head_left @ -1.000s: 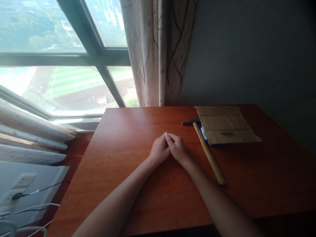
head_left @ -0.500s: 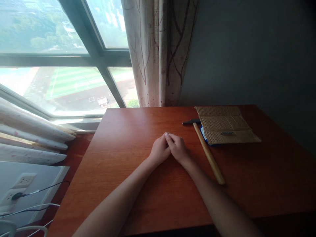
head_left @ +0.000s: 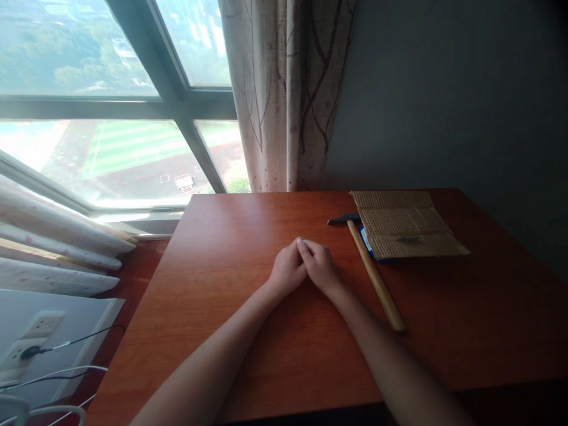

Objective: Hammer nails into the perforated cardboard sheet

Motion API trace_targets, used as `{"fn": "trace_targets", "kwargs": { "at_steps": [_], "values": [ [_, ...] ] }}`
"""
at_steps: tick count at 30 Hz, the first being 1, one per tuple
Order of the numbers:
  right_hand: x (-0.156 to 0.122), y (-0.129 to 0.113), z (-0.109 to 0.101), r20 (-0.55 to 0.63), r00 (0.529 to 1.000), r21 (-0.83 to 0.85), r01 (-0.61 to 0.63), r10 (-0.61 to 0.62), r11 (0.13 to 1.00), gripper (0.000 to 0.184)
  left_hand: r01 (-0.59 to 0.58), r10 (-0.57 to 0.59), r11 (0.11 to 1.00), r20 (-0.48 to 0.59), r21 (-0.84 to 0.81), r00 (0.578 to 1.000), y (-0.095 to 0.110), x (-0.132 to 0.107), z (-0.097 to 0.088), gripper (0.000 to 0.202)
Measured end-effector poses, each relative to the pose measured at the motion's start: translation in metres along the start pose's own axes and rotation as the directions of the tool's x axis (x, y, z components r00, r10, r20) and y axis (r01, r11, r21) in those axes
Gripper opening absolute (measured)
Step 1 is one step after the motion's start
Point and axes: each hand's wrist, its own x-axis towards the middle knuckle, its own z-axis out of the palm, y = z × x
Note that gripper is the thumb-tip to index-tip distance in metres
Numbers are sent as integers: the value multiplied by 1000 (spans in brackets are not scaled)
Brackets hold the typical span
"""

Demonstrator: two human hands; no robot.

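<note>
My left hand (head_left: 287, 267) and my right hand (head_left: 320, 265) rest clasped together on the brown wooden desk (head_left: 213, 296). Both are closed, thumbs side by side on top, with fingers folded against each other and partly hidden; no object shows between them. To the right of my right hand lies a hammer (head_left: 375, 275), its wooden handle slanting toward me. Its dark head reaches up to a folded piece of brown cardboard (head_left: 394, 222). A small dark metallic item (head_left: 408, 239), perhaps screws or a drill bit, lies on the cardboard. Something blue (head_left: 366, 241) sticks out from under the cardboard's left edge.
A large window (head_left: 133, 154) is at the left, with a patterned curtain (head_left: 270, 94) beside it. A grey wall (head_left: 444, 94) stands behind the desk. At lower left are a wall socket (head_left: 44, 324) with a black plug (head_left: 30, 352) and several cables.
</note>
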Motion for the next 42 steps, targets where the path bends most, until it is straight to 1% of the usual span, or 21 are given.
{"fn": "trace_targets", "kwargs": {
  "at_steps": [20, 34, 42],
  "values": [
    [1, 4, 1, 10, 1000, -4, 0, 0, 1000, 40, -10, 10, 1000, -3, 1, 1000, -4, 0, 2, 4],
    [1, 4, 1, 7, 1000, -9, 0, 0, 1000, 40, -11, 11, 1000, -4, 12, 1000, -1, 0, 1, 6],
    [1, 3, 0, 10, 1000, 6, 2, -2, 1000, 38, -7, 7, 1000, -2, 14, 1000, -2, 0, 2, 6]
  ]
}}
